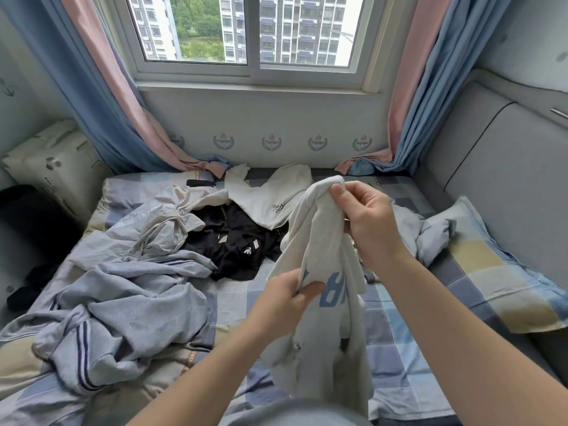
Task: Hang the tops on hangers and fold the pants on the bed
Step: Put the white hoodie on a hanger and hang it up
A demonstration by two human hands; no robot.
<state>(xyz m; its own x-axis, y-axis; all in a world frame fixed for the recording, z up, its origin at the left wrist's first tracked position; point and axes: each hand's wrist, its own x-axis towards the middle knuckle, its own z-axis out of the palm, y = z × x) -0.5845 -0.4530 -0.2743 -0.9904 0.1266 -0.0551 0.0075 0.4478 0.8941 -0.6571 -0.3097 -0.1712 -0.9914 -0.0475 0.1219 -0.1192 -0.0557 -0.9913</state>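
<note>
A pale grey garment (325,229) with large blue lettering on its front hangs bunched in the air over the middle of the bed (396,348), held up by both hands. Its loose lower part drapes down toward 6 o'clock. The right hand (368,216) pinches the garment's upper edge between thumb and fingers at about 1 o'clock from the frame's centre. The left hand (285,299) grips a fold of the cloth just beside the lettering, lower and toward 7 o'clock. The fabric is too crumpled to say whether it is a top or pants, though the chest-style print suggests a top. Behind it at 12 o'clock a white garment (264,201) with a small dark logo lies spread on the checked sheet, its lower edge over a heap of black clothing (236,244). At 9 o'clock a rumpled blue-grey garment (129,302) with dark stripes sprawls across the bed. A checked pillow (498,281) lies at 3 o'clock against the padded wall. The held garment and the right forearm hide part of the sheet and some pale cloth beyond. Blue and pink curtains (101,96) frame the window (246,32) at the far end.
</note>
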